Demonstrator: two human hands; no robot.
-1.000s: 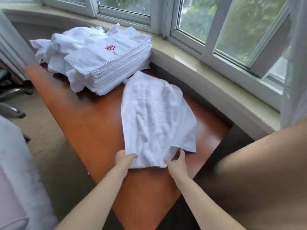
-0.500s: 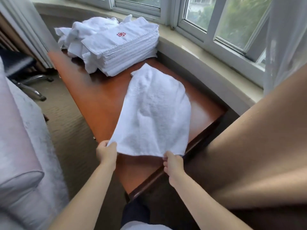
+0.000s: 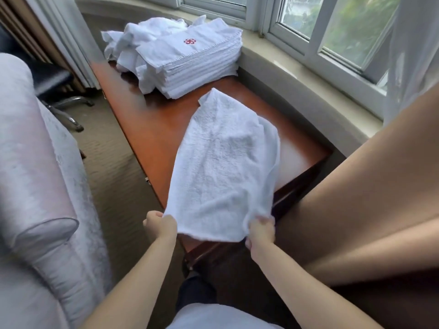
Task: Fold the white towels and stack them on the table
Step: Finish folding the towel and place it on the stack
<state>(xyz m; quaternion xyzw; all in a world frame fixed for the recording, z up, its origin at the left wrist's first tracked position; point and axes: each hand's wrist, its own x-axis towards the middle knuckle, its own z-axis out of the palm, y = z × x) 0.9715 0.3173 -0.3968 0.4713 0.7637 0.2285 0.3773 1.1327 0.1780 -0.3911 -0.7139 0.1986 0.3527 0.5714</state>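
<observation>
A white terry towel (image 3: 223, 162) hangs stretched from the table's near end, its far tip still lying on the wood. My left hand (image 3: 160, 225) grips its near left corner and my right hand (image 3: 260, 230) grips its near right corner, both lifted off the brown wooden table (image 3: 147, 119). At the table's far end stands a neat stack of folded white towels (image 3: 197, 65) with a red flower emblem on top. A heap of unfolded white towels (image 3: 142, 36) lies behind and left of the stack.
A pale upholstered armchair (image 3: 35, 186) fills the left side. A tan curtain (image 3: 368, 210) hangs at the right. The window sill (image 3: 308, 74) runs along the table's far side. A chair with a chrome base (image 3: 69, 108) stands on the carpet at the left.
Both hands have pulled the towel's near edge toward me and lifted it off the table. The towel now drapes past the table's near end. The camera has drawn back.
</observation>
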